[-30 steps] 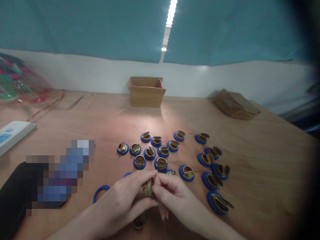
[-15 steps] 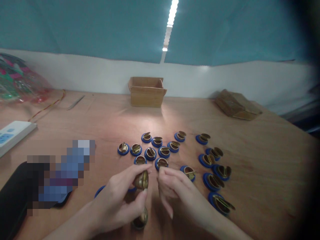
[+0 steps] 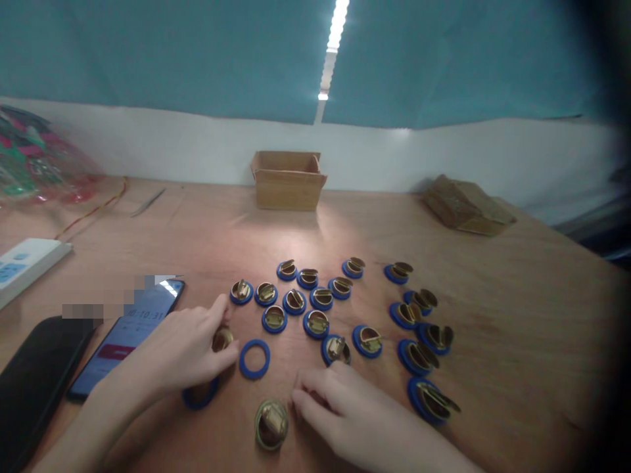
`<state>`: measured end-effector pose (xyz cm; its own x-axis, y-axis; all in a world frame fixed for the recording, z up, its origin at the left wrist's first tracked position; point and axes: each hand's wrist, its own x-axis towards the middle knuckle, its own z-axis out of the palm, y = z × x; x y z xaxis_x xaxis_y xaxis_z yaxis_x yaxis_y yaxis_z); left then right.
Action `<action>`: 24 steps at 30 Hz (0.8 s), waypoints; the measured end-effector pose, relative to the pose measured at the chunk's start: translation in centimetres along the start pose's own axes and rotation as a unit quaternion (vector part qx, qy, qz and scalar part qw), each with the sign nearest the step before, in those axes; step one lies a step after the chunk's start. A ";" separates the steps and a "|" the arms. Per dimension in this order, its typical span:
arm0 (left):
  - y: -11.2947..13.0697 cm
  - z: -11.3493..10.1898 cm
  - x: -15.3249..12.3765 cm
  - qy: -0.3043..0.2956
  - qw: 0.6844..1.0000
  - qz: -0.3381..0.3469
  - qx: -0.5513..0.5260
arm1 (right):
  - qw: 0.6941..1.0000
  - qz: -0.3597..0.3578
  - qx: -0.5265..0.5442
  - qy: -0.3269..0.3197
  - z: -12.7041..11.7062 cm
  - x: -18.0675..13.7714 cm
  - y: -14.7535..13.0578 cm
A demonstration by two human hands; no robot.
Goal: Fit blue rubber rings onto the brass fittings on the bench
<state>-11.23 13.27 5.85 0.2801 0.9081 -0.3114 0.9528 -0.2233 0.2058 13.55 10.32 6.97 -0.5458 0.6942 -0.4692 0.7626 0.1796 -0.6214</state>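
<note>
My left hand (image 3: 190, 345) is closed on a round brass-coloured fitting (image 3: 223, 338), held between thumb and fingers above the table. Partly under that hand lies a blue ring (image 3: 200, 396), and another blue ring (image 3: 255, 359) lies flat just to its right. My right hand (image 3: 338, 407) rests low with curled fingers, and nothing shows in them. Just left of its fingertips sits a loose brass fitting (image 3: 271, 425) without a ring. A fitting seated in a blue ring (image 3: 336, 350) lies right beyond the right hand's knuckles.
Several brass fittings in blue rings (image 3: 294, 301) spread over the table, with more at the right (image 3: 418, 357). A phone (image 3: 142, 322) and a black object (image 3: 39, 368) lie left. Behind stand an open cardboard box (image 3: 287, 190) and a crumpled carton (image 3: 468, 205).
My left hand has moved left with a brass fitting, uncovering a blue ring. My right hand has drawn back toward me; a fitting in a blue ring now shows beyond it.
</note>
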 end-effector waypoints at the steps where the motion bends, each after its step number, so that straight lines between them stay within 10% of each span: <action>1: -0.1 0.1 0.0 -0.010 1.000 -0.004 0.006 | 1.000 0.001 -0.010 0.005 0.0 0.0 0.1; 10: -0.2 0.2 -0.4 0.000 1.000 0.007 0.017 | 0.982 -0.141 -0.076 0.099 0.0 0.0 0.5; 18: 0.0 0.1 -0.4 0.041 0.999 0.018 0.015 | 0.889 -0.138 -0.103 0.423 -0.3 1.5 2.2; 24: 0.0 0.1 -0.4 0.044 0.999 0.022 0.020 | 0.906 -0.088 -0.144 0.387 -0.8 2.1 3.3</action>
<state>-11.37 12.90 5.89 0.3115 0.9245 -0.2196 0.9444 -0.2756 0.1794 15.22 12.94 4.46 -0.3459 0.8980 0.2719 0.8068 0.4326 -0.4025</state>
